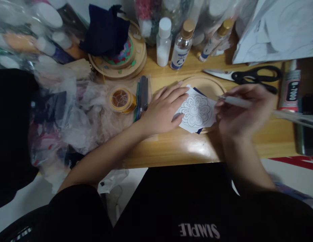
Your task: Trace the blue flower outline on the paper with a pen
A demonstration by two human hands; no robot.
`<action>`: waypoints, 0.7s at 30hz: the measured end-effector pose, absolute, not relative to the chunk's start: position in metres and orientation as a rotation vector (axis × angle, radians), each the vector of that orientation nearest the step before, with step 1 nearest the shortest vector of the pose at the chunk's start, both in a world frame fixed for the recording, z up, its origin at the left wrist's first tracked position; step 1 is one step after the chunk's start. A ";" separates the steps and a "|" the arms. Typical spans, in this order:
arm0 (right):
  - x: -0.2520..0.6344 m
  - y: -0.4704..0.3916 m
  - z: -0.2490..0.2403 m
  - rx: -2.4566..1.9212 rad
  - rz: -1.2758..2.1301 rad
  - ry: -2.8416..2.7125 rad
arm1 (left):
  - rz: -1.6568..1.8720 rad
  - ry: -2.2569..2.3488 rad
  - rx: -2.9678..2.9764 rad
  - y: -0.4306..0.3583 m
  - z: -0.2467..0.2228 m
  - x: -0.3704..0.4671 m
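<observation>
Head view: an open, flat left hand rests on flower-patterned white paper at its three o'clock, atop a round pale-wood piece; at the sheet's three o'clock, the right hand pinches a slim whitish pen, tip toward nine. A black-and-red tube reads "B-7000"; the black garment, "SIMPLE."

Wht paper: blk-line petalled flower, swirl ctr. Cloth under it dk blue. Scissors handles blk; B-7000 label blk w/ red.

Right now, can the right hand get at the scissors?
Probably yes: the scissors lie just beyond the right hand, mostly uncovered, though it holds a pen to put down first.
</observation>
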State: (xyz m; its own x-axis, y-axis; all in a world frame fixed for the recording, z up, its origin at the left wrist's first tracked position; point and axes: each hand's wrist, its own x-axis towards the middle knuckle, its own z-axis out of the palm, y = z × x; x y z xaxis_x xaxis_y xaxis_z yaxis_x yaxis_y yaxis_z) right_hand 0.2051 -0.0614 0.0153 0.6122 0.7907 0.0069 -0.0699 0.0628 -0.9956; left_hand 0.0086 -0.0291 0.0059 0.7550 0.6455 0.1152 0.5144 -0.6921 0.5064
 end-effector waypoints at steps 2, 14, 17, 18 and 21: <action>0.214 -0.063 0.025 -1.340 0.694 -0.665 | 0.412 0.869 2.518 -0.029 0.005 0.008; 0.196 -0.099 0.008 -1.422 0.604 -1.185 | 0.432 0.866 2.528 -0.029 0.004 0.007; 0.195 -0.101 0.003 -1.437 0.627 -1.203 | 0.438 0.869 2.530 -0.029 0.005 0.007; 0.194 -0.102 0.003 -1.462 0.634 -1.190 | 0.437 0.868 2.533 -0.029 0.005 0.007; 0.192 -0.103 0.003 -1.535 0.632 -1.162 | 0.429 0.867 2.536 -0.029 0.005 0.007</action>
State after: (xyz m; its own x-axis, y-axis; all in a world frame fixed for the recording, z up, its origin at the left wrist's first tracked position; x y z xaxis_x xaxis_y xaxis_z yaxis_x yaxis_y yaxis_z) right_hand 0.1920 -0.1029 0.0031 0.3862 0.9056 0.1755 0.3457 0.0343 -0.9377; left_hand 0.0070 -0.0291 0.0052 0.7574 0.6355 0.1497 0.5046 -0.7153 0.4835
